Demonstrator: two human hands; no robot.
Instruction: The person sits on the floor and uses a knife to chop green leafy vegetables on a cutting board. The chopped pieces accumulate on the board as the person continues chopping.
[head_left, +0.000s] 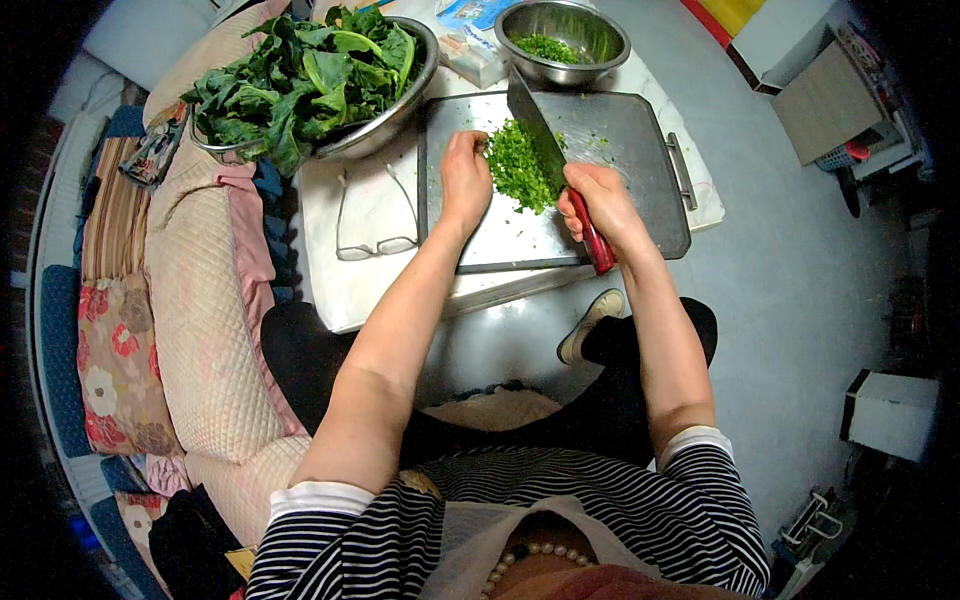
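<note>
My right hand (600, 201) grips the red handle of a broad kitchen knife (538, 131). The blade stands on edge along the right side of a heap of finely chopped greens (517, 169). At the heap's left side is my left hand (466, 174), its fingers curled against the greens; whether it pinches any of them is hidden. Both hands are over a metal cutting board (622, 150) with a dark rim and a side handle. Scattered green bits lie on the board around the blade.
A large steel bowl (420, 90) heaped with leafy greens (322, 82) stands back left. Behind the board are a smaller steel bowl (562, 73) holding chopped greens and a plastic packet (476, 56). Eyeglasses (377, 246) lie left of the board on the white table (330, 300). A quilted sofa (199, 322) borders the left.
</note>
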